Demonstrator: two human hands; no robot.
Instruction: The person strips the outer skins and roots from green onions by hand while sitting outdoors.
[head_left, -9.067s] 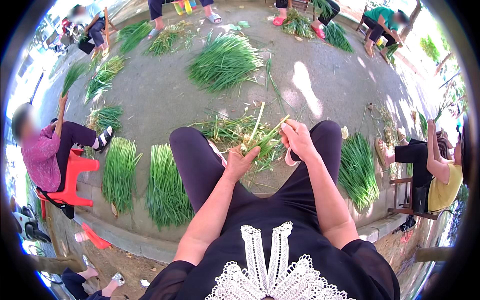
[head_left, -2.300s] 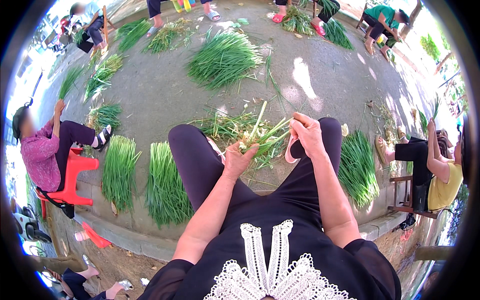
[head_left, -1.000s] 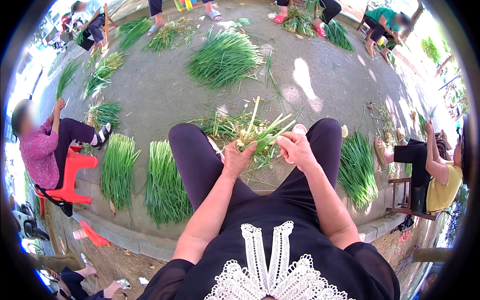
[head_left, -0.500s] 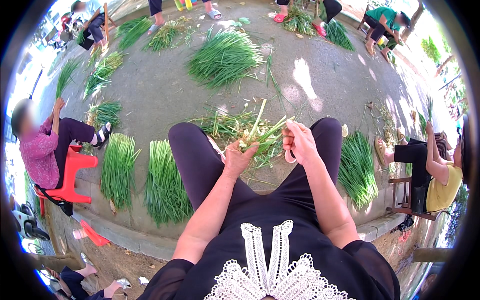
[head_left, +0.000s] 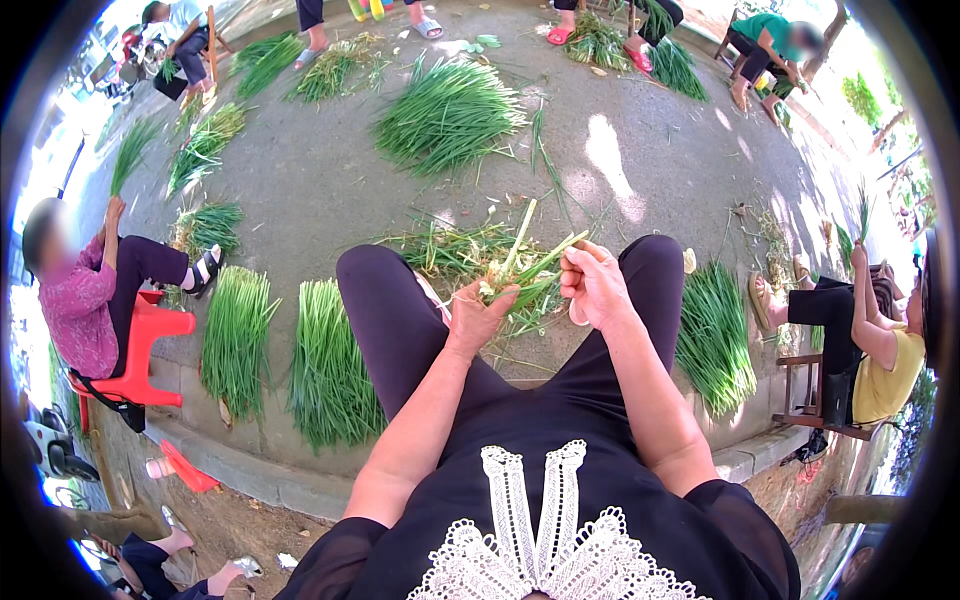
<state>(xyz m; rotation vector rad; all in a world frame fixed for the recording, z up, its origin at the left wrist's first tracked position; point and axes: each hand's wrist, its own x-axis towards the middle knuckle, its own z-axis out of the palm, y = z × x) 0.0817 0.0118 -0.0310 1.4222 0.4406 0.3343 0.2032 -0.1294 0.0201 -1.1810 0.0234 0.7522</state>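
My left hand (head_left: 482, 312) is wrapped around a small bunch of green chives (head_left: 540, 266), held low between my knees. Their pale ends fan out past the fingers, and one thick stalk sticks upward. Close by on the right, my right hand (head_left: 597, 287) is pinched at the fingertips, beside the far ends of the bunch. Whatever those fingers hold is too small to make out. Beneath both hands lies a loose heap of green and yellowed leaf trimmings (head_left: 440, 250) on the pavement.
Bundles of chives lie left (head_left: 335, 365) and right (head_left: 715, 340) of my legs, and a large pile (head_left: 447, 118) is ahead. A person on a red plastic stool (head_left: 150, 335) sits left; another in a yellow top (head_left: 888, 375) sits right. More people sit farther off.
My right hand has shifted very slightly left, its fingertips still pinched near the bunch. The left hand keeps its hold in the same place.
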